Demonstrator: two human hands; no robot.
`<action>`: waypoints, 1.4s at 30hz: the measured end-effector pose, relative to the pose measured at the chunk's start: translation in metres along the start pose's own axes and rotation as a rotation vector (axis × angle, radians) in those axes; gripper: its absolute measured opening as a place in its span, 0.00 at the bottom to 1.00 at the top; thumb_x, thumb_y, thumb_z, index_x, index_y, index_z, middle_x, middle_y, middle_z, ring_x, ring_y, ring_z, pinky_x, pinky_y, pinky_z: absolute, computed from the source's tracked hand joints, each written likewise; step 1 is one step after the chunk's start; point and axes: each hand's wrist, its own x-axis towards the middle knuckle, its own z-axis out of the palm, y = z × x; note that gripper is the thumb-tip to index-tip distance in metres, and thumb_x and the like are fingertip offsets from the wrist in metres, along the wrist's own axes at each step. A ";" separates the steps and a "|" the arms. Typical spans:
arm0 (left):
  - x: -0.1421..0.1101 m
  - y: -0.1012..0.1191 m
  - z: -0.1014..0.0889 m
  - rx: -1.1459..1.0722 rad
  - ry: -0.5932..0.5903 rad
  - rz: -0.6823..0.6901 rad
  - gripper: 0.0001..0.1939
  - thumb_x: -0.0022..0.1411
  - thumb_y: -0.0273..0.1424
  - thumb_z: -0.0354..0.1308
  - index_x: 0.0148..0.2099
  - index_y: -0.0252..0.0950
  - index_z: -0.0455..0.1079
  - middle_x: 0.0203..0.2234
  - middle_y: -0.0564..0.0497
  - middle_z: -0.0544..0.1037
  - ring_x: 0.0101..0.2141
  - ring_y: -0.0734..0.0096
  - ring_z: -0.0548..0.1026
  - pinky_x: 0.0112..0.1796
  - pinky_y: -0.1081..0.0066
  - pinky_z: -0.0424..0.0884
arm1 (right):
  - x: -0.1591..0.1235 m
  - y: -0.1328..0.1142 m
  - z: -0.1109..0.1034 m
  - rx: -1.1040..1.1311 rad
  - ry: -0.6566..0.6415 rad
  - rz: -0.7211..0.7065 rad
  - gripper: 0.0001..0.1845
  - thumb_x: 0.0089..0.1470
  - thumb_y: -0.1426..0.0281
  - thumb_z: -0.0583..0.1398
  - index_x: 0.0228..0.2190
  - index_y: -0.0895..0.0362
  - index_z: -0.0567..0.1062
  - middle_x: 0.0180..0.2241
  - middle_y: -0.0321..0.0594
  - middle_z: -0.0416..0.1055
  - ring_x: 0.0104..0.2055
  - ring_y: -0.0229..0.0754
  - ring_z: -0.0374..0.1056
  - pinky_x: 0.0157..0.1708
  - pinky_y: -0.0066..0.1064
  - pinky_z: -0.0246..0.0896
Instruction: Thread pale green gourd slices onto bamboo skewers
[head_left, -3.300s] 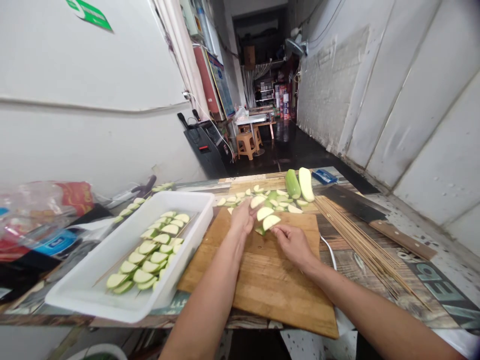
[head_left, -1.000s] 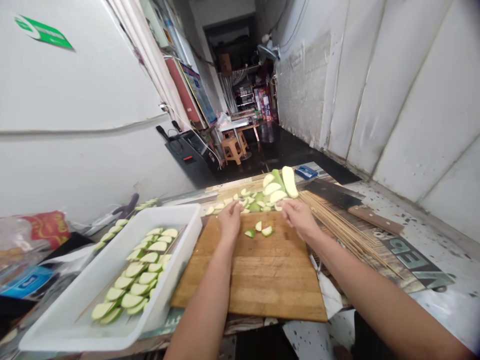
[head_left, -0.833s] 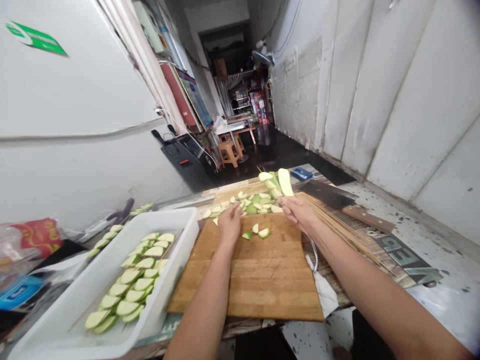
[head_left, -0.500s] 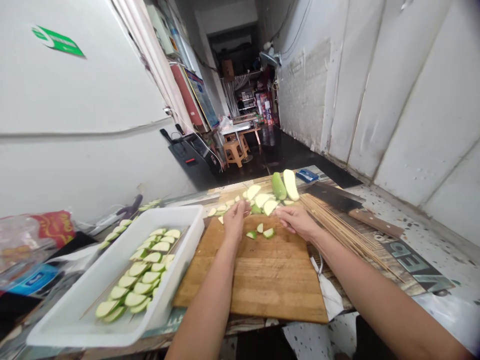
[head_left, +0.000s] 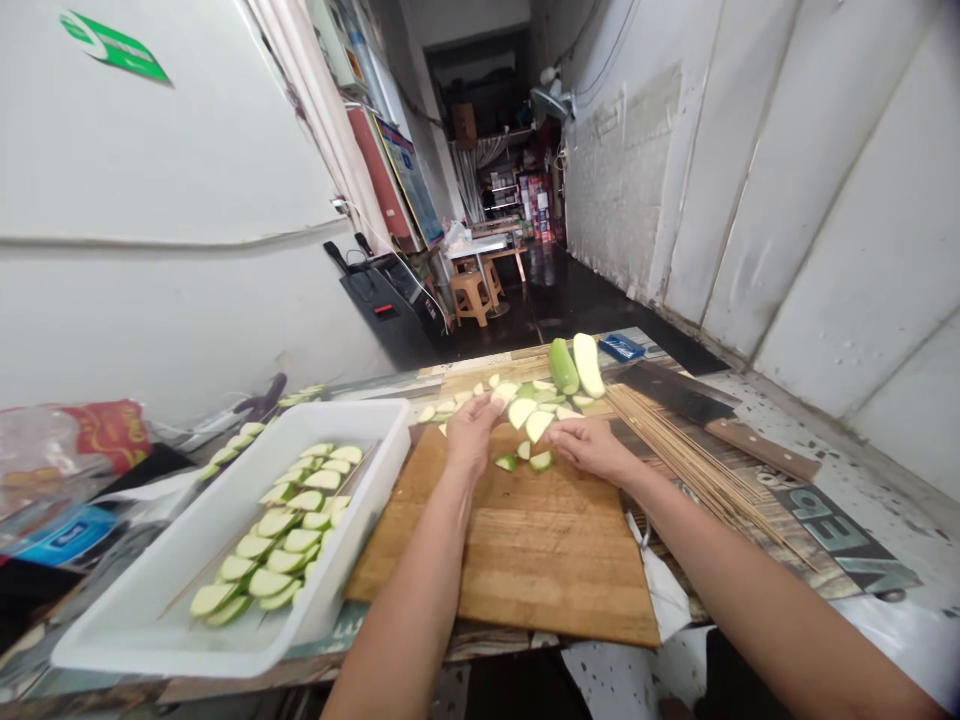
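Over the far edge of the wooden cutting board (head_left: pixel 555 560), my left hand (head_left: pixel 471 435) is closed, its fingertips pinching a pale green zucchini slice (head_left: pixel 505 394). My right hand (head_left: pixel 589 446) is also closed, with a half-round zucchini slice (head_left: pixel 538 425) at its fingertips. It seems to pinch a thin skewer, mostly hidden, with slices in a row between both hands. Small zucchini offcuts (head_left: pixel 540 461) lie on the board below. Behind the hands are loose slices (head_left: pixel 444 407) and two zucchini pieces, one skin up (head_left: pixel 563 367), one cut side up (head_left: pixel 589 366).
A white plastic tray (head_left: pixel 367 520) at left holds rows of skewered zucchini slices (head_left: pixel 279 560). Bamboo skewers (head_left: pixel 697 470) lie right of the board, beside a wood-handled cleaver (head_left: pixel 679 395) and a blue packet (head_left: pixel 622 347). Plastic bags (head_left: pixel 71 445) are at far left.
The slices between my hands have come slightly nearer along with my hands. My left fingertips now meet a slice. The whole view has shifted a little.
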 end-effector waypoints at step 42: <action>0.012 0.014 -0.020 -0.258 0.059 -0.238 0.06 0.49 0.18 0.59 0.31 0.29 0.67 0.26 0.48 0.75 0.26 0.77 0.73 0.31 0.75 0.70 | -0.005 -0.006 -0.035 0.423 -0.207 0.322 0.15 0.46 0.63 0.61 0.30 0.63 0.71 0.12 0.23 0.52 0.09 0.22 0.39 0.07 0.16 0.29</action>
